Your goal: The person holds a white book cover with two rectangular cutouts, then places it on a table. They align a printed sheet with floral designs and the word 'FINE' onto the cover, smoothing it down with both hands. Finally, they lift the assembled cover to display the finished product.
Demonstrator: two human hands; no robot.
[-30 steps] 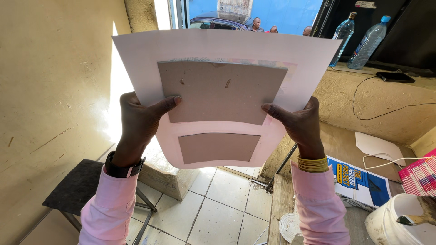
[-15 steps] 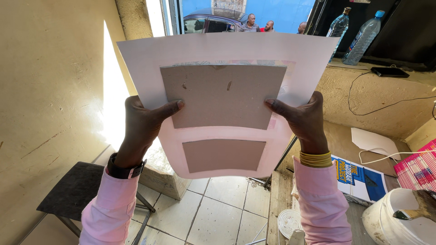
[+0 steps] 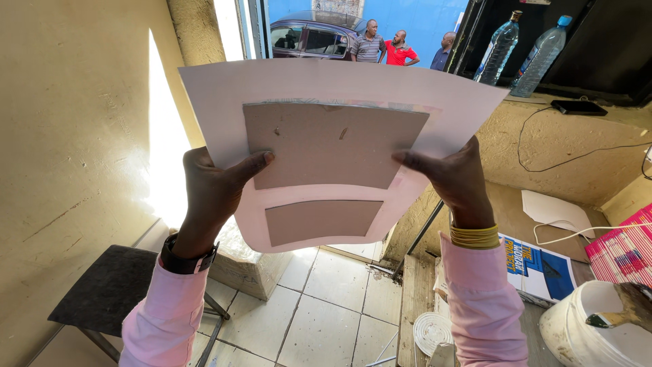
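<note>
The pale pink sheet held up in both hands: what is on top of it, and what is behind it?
Two brown cardboard pieces lie on the pale pink sheet: a large brown card above a small brown card. The left hand and right hand grip its sides. Whatever lies behind it is covered.

The pale pink sheet (image 3: 326, 85) I hold is smooth, matt card, bowing slightly. Two brown panels (image 3: 331, 144) stuck on it look like rough, dull greyboard. To my left the wall (image 3: 75, 136) is coarse matt plaster. Near right, the white bucket (image 3: 577, 333) is smeared plastic; far right, the bottles (image 3: 519, 54) are clear glossy plastic.
</note>
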